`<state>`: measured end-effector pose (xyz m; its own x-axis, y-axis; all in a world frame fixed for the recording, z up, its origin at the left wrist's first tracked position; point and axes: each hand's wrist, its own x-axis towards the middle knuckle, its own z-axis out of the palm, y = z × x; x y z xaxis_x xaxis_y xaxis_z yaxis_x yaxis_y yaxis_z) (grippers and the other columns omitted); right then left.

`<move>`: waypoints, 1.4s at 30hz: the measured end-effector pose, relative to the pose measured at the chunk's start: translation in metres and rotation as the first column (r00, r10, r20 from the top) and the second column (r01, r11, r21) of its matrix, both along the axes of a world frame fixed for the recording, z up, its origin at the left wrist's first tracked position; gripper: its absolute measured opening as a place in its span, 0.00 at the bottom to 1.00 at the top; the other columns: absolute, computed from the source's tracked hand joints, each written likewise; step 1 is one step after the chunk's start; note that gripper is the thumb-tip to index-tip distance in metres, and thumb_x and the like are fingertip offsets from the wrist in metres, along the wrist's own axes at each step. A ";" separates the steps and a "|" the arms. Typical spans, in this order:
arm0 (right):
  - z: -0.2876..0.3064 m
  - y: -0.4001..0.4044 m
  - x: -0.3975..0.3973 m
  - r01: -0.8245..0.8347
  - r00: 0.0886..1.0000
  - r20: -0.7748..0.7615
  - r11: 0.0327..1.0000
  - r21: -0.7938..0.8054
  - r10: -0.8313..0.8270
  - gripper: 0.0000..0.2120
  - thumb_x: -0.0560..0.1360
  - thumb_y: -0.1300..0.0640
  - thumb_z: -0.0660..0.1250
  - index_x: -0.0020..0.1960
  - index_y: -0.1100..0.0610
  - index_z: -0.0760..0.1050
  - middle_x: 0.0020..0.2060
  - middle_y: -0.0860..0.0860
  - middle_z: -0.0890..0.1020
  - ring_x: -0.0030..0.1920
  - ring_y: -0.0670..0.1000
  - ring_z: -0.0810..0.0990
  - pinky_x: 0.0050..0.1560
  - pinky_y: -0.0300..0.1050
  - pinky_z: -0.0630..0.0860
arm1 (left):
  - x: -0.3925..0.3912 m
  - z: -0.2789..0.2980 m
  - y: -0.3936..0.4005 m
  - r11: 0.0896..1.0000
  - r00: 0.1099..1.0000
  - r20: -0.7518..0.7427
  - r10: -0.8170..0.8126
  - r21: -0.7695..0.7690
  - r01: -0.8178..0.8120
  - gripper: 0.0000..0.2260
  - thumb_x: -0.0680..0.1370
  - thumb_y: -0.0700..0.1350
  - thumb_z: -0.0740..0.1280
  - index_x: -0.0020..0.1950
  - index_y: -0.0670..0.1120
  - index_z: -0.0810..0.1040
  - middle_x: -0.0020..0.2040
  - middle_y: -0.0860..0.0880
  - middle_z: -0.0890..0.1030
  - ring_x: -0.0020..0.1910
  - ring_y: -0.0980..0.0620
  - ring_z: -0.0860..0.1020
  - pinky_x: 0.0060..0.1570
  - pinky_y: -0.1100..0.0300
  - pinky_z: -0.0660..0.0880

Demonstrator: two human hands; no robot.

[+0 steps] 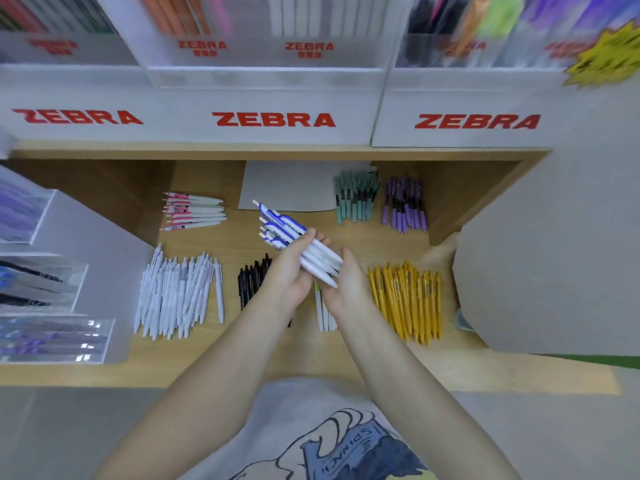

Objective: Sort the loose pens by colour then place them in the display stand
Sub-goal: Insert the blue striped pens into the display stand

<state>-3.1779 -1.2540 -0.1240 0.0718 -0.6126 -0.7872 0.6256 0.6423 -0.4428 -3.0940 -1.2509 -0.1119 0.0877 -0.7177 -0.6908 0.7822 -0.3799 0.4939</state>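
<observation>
My left hand [289, 271] grips a bundle of smooth white pens with blue clips [298, 242] above the wooden worktop [242, 351]; my right hand [346, 285] cups their tips. Sorted piles ring the bare middle: white pens [180, 292], yellow pens [407, 301], pink-clipped pens [192, 211]. The white display stand [273, 119] walls the far edge.

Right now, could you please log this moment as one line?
stage: sorting | left hand: grips blue-clip pens | right hand: steadies tips | display stand: not yet loaded
</observation>
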 end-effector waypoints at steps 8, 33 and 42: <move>0.001 -0.002 -0.028 -0.466 0.871 -0.272 0.863 -0.194 0.409 0.19 0.83 0.46 0.56 0.66 0.54 0.76 0.59 0.52 0.82 0.61 0.52 0.79 0.67 0.54 0.72 | 0.022 0.017 0.001 0.925 0.785 0.505 -0.360 0.084 0.371 0.06 0.76 0.42 0.74 0.48 0.40 0.81 0.37 0.46 0.82 0.38 0.47 0.81 0.40 0.57 0.80; 0.082 0.114 0.129 -0.786 0.601 -0.656 0.487 -0.381 0.456 0.17 0.80 0.49 0.66 0.50 0.64 0.80 0.33 0.54 0.79 0.33 0.50 0.76 0.39 0.45 0.73 | 0.203 0.071 0.161 0.796 0.762 0.408 -0.502 -0.124 0.592 0.11 0.72 0.40 0.75 0.52 0.42 0.81 0.41 0.42 0.84 0.37 0.46 0.83 0.40 0.53 0.82; 0.114 0.229 0.316 -0.830 0.551 -0.683 0.397 -0.391 0.479 0.10 0.81 0.58 0.64 0.54 0.62 0.82 0.32 0.54 0.78 0.35 0.51 0.75 0.34 0.40 0.70 | 0.374 0.092 0.306 0.939 0.873 0.441 -0.208 -0.160 0.304 0.04 0.75 0.40 0.72 0.45 0.40 0.82 0.35 0.46 0.84 0.31 0.50 0.82 0.31 0.60 0.78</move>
